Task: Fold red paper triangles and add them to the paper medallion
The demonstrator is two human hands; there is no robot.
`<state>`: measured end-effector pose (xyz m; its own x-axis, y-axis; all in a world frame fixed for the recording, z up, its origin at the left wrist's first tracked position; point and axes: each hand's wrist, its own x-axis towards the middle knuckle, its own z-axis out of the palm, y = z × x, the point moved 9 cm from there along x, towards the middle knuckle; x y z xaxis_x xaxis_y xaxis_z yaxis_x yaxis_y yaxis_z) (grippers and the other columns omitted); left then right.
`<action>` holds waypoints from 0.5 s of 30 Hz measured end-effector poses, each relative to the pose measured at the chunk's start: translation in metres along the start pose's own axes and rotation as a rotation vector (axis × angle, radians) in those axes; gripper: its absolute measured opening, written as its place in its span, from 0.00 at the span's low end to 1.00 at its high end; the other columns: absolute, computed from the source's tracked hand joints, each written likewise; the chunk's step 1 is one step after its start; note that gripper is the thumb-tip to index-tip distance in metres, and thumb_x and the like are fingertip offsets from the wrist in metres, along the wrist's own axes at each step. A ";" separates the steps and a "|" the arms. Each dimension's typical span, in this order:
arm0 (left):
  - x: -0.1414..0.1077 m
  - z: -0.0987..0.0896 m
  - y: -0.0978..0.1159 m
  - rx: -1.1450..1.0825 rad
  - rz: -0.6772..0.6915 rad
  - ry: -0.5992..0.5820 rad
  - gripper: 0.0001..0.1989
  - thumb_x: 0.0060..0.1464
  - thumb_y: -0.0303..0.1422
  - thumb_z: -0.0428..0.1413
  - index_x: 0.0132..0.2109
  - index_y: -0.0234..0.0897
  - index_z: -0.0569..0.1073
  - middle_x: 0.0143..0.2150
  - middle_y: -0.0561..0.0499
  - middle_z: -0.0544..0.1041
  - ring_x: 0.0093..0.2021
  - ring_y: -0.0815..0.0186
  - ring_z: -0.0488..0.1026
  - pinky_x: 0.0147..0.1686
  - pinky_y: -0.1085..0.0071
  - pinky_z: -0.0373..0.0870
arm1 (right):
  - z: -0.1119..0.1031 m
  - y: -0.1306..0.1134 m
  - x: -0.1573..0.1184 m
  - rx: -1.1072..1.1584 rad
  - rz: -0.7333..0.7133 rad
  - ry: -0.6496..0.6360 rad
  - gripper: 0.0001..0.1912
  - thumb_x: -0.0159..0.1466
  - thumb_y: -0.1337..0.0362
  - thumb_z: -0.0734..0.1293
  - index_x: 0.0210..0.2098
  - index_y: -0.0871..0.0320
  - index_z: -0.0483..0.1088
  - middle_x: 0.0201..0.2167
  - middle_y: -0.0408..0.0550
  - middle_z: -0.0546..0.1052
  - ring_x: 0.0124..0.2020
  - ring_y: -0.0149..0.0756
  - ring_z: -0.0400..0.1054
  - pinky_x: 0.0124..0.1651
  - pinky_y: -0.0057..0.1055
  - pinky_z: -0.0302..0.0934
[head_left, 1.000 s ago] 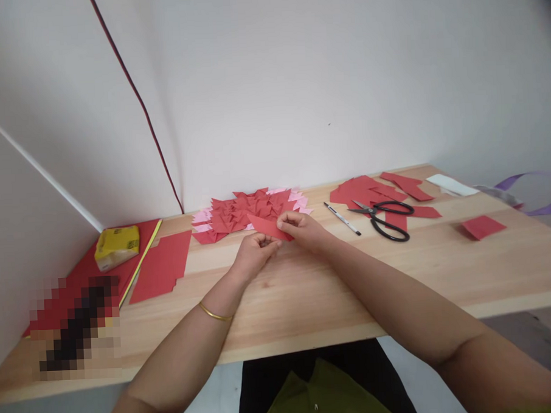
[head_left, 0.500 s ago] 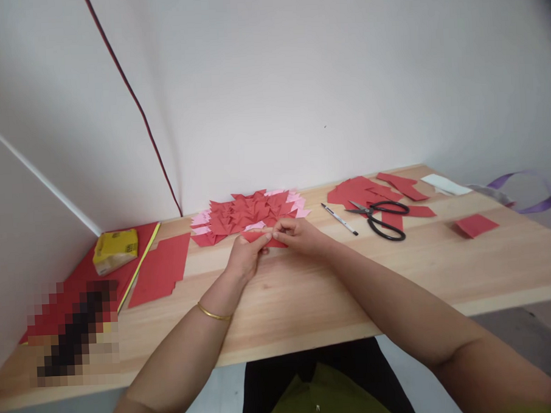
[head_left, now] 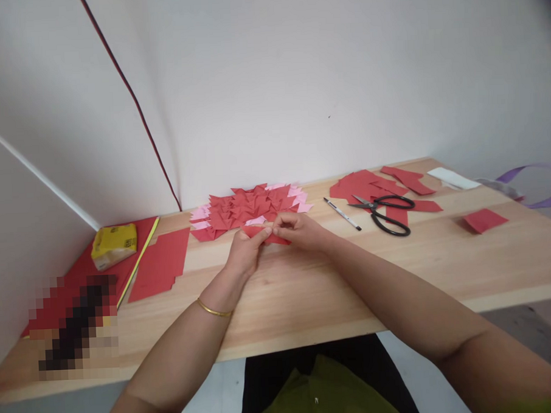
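A small piece of red paper (head_left: 280, 237) is pinched between my two hands above the middle of the table. My left hand (head_left: 245, 250) grips its left part, thumb on top. With thumb and forefinger closed, my right hand (head_left: 301, 231) holds it close to the left thumb tip. Fingers cover much of the paper, so its exact folds are hidden. Just behind the hands lies a cluster of pointed, folded red paper pieces (head_left: 239, 209), with folded pink paper pieces (head_left: 301, 199) at its sides.
Right of the hands lie a pen (head_left: 343, 214), black-handled scissors (head_left: 389, 213), red paper scraps (head_left: 354, 186) and a folded red square (head_left: 483, 220). At left are cut red paper (head_left: 162, 263), a yellow packet (head_left: 115, 244) and a yellow strip (head_left: 138, 261). A wall (head_left: 252, 98) borders the back.
Both hands keep their pinch on the red paper, with the fingers shifting only slightly. The whole view has moved a little; nothing was let go.
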<state>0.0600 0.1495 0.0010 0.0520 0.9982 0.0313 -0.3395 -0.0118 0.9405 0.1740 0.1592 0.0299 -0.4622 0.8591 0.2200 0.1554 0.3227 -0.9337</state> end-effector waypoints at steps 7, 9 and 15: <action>0.000 -0.009 0.006 0.044 0.026 0.079 0.09 0.38 0.34 0.67 0.26 0.33 0.77 0.25 0.50 0.77 0.27 0.68 0.71 0.33 0.70 0.68 | 0.002 0.010 -0.002 0.058 0.050 -0.111 0.17 0.52 0.55 0.71 0.39 0.57 0.72 0.38 0.46 0.76 0.39 0.36 0.68 0.41 0.32 0.61; -0.001 -0.009 0.007 0.040 0.034 0.086 0.09 0.37 0.33 0.67 0.27 0.33 0.77 0.26 0.50 0.77 0.27 0.68 0.71 0.33 0.70 0.68 | 0.002 0.008 -0.003 0.012 0.030 -0.099 0.18 0.51 0.57 0.72 0.40 0.56 0.73 0.41 0.47 0.76 0.43 0.39 0.68 0.45 0.34 0.60; 0.002 -0.007 0.001 -0.048 -0.001 0.049 0.09 0.37 0.32 0.67 0.24 0.32 0.76 0.24 0.50 0.76 0.27 0.67 0.72 0.34 0.68 0.69 | 0.007 0.008 -0.006 0.094 0.125 -0.227 0.19 0.56 0.56 0.69 0.44 0.56 0.70 0.32 0.43 0.77 0.35 0.35 0.70 0.43 0.34 0.61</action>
<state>0.0535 0.1524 -0.0001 0.0065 0.9999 0.0121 -0.3844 -0.0087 0.9231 0.1721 0.1535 0.0193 -0.6304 0.7751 0.0426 0.1467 0.1728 -0.9740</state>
